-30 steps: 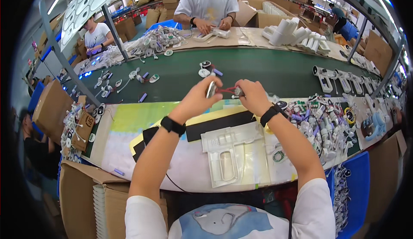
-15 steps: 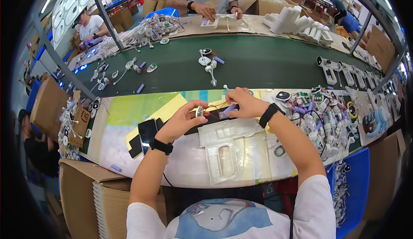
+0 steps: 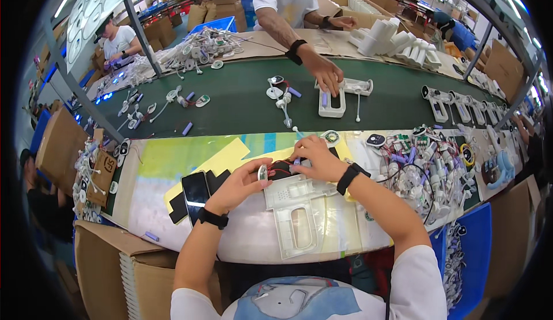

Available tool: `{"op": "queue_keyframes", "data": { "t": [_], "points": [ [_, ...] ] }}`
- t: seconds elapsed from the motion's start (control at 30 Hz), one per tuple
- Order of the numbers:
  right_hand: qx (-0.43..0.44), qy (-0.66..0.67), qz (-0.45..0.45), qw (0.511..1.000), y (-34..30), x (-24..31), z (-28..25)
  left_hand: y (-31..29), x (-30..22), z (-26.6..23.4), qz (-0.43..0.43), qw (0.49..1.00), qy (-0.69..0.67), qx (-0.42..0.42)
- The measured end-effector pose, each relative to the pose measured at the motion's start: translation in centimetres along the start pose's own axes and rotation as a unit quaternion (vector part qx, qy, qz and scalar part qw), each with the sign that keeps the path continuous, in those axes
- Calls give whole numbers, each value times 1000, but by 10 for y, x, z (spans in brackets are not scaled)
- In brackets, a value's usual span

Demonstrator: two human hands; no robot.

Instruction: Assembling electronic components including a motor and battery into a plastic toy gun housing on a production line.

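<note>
My left hand [image 3: 239,186] pinches a small round white part [image 3: 262,173] with a circuit board on it, beyond the near edge of the table. Red wires [image 3: 280,168] run from it toward my right hand [image 3: 320,158]. That hand's fingers are closed on a purple cylindrical battery [image 3: 296,162], partly hidden by them. Just below both hands lies a white gun-shaped plastic housing half [image 3: 291,219], open side up, with a looped handle. A round white part with a yellowish ring [image 3: 330,137] rests just beyond my right hand.
A phone [image 3: 196,192] lies left of my left hand on black and yellow sheets. Wired parts are heaped [image 3: 426,170] at right. The green belt [image 3: 230,98] carries housings and loose assemblies; a co-worker's hand [image 3: 322,72] reaches over it. A blue bin [image 3: 472,251] stands at lower right.
My right hand has come down and slightly left with the battery, nearer the housing. My left hand keeps the round part. Across the belt, the co-worker has moved a white housing onto the belt.
</note>
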State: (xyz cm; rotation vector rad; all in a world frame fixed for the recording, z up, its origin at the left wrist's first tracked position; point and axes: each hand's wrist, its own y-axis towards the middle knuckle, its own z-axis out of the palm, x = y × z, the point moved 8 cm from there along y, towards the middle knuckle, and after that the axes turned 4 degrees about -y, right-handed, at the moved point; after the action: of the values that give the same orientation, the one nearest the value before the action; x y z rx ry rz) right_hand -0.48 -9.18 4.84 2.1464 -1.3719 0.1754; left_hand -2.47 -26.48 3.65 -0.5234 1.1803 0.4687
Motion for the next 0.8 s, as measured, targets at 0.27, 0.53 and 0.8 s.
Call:
{"op": "queue_keyframes", "data": {
  "t": [0.27,0.53,0.8],
  "points": [
    [-40,0,36,999,-12,66,-30,-29,-21,7,141,946,283,-71],
    [89,-146,51,984,-75,102,28,-44,1,7,120,940,287,-142],
    [83,-172,27,981,-76,107,28,-48,7,17,106,920,349,-143]
  ]
}}
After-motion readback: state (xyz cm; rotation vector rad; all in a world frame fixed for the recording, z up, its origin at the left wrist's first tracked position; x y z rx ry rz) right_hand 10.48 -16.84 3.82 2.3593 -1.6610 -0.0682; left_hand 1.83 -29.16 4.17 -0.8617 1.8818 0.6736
